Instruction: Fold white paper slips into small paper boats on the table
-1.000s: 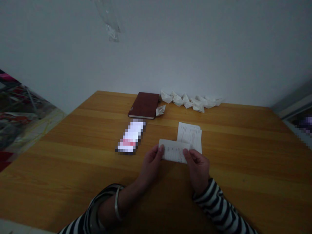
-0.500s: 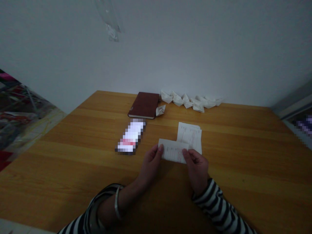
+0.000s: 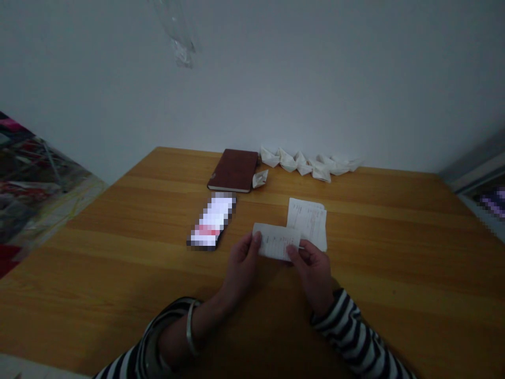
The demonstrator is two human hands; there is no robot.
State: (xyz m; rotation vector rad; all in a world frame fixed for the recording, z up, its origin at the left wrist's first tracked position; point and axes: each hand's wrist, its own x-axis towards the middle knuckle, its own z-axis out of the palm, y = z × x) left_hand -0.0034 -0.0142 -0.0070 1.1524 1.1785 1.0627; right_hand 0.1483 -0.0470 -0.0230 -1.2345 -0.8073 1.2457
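Between my two hands is a white sheet of paper, folded to a narrow rectangle, with faint lines and red print. My left hand pinches its left end, thumb on top. At the right lower edge, my right hand grips it between thumb and fingers. Just behind, a small stack of similar printed sheets lies on the wooden table, partly covered by the held paper. The undersides of the fingers are hidden.
Left of the hands lies a phone with a lit, blurred screen. Behind it is a brown notebook, with one folded paper piece beside it. Several folded paper shapes line the table's back edge by the wall.
The held paper has shifted slightly left. My right thumb has slid left along it, and the right hand has moved a little the same way. Everything else stays put.
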